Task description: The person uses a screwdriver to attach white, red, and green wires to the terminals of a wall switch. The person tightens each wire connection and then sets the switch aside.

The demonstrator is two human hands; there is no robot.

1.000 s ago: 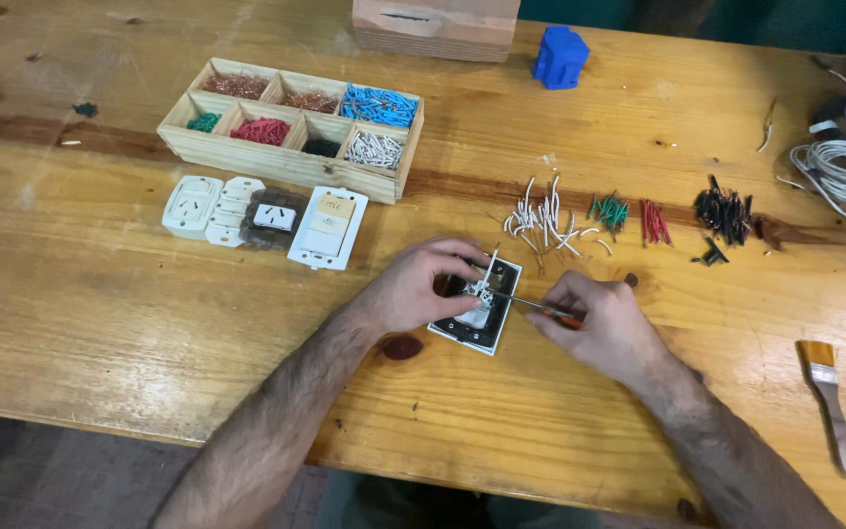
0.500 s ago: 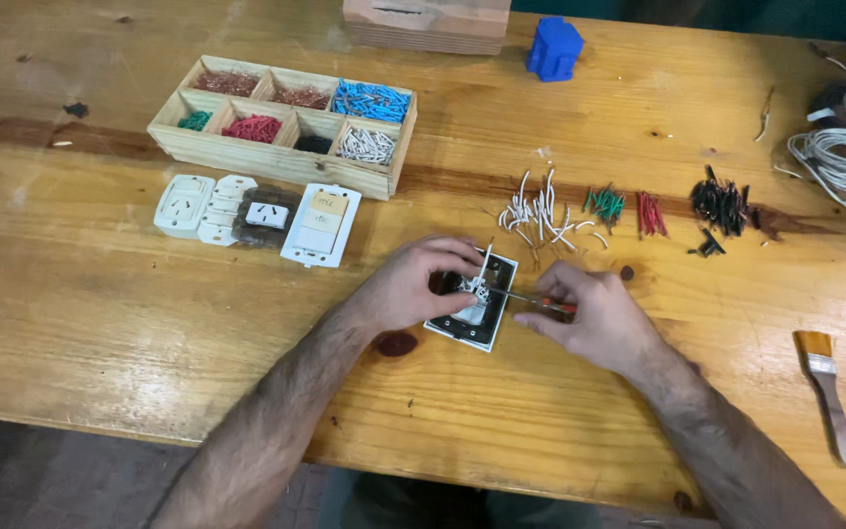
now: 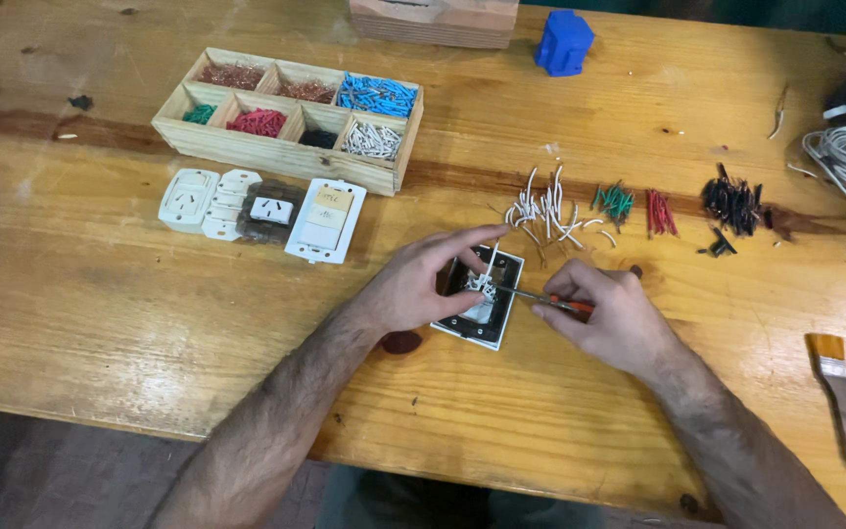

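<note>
Left hand (image 3: 413, 289): fingers pinched on a white wire at the black wall plate (image 3: 482, 299), mid-tabletop.
Right hand (image 3: 609, 318): grip clamped on an orange-handled screwdriver (image 3: 540, 299).
Risk: the tip may slip off and jab the fingers.

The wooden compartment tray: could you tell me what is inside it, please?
The wooden tray holds sorted wire bits: copper, blue, green, red, white; one compartment looks dark, its contents unclear.

Warm, even overhead light; soft glare on the varnished table (image 3: 100, 323) at lower left. Corners dim, perhaps slightly blurred.
</note>
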